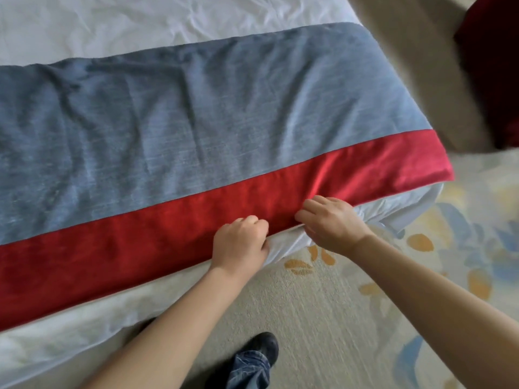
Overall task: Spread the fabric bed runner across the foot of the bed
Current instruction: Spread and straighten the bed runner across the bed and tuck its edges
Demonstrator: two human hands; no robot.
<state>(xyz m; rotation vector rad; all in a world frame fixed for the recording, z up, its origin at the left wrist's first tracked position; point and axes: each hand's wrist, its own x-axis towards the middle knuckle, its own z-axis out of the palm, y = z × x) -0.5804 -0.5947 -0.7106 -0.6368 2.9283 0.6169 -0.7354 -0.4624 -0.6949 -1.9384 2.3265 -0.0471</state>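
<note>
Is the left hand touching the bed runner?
Touching. The head view shows the left hand, fingers curled, pinching the red near edge of the bed runner.

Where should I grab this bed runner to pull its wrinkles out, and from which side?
Pinch the red band of the bed runner along its near edge, coming from the foot of the bed, where the left hand and right hand hold it. That edge lies free on the white sheet, and the blue part's wrinkles run toward it.

Blue-grey runner point(179, 113) with red band, wrinkled, flat across white bed point(140, 29) foot.
</note>
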